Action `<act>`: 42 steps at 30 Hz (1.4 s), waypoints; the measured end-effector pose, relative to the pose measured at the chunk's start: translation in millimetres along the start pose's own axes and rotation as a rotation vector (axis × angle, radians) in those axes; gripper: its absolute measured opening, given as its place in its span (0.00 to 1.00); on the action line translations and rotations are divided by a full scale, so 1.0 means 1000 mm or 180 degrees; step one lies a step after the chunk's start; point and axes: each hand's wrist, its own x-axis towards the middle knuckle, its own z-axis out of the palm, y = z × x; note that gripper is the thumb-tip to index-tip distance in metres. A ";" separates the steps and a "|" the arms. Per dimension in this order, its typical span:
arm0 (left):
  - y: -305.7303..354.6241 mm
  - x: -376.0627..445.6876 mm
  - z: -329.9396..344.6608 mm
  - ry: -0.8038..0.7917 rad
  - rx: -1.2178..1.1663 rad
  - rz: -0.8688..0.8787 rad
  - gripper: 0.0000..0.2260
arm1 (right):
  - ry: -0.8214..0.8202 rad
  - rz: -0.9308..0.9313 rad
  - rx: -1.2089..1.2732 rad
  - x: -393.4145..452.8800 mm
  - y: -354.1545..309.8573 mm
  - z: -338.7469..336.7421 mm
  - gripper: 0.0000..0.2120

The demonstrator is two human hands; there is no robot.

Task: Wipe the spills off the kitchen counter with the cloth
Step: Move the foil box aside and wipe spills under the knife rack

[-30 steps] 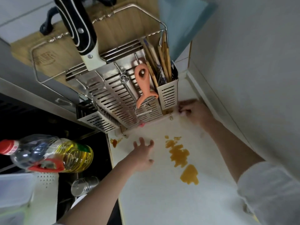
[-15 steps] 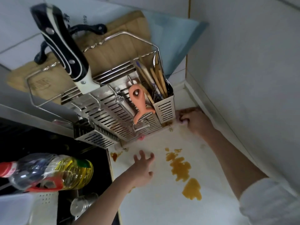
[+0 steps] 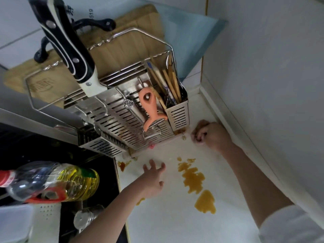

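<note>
Orange-yellow spills lie on the white counter: a ragged patch, a blob below it, a small smear by the stove edge and a spot beside my left wrist. My left hand rests flat on the counter with fingers spread, just left of the ragged patch, holding nothing. My right hand is balled at the far corner, next to the rack's foot and the wall. Only a pale scrap of cloth shows under its curled fingers.
A steel utensil rack with a knife, an orange peeler and chopsticks stands at the counter's back. A black stove borders the counter's left edge, with an oil bottle and a glass jar. A white wall closes the right.
The view has tilted, so everything sits lower in the frame. Both hands keep their places on the counter; the right one stays balled by the rack's foot.
</note>
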 end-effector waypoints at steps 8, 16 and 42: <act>0.000 -0.002 0.000 0.0008 -0.0091 0.0027 0.28 | 0.0551 -0.0737 -0.0392 0.071 -0.059 -0.022 0.11; -0.001 -0.005 0.002 0.0040 -0.0157 0.0085 0.28 | 0.0683 -0.0551 -0.1452 0.028 -0.012 0.018 0.22; -0.009 -0.010 -0.002 -0.0054 -0.0308 0.0116 0.28 | 0.0705 -0.0396 -0.1161 0.056 -0.059 -0.022 0.20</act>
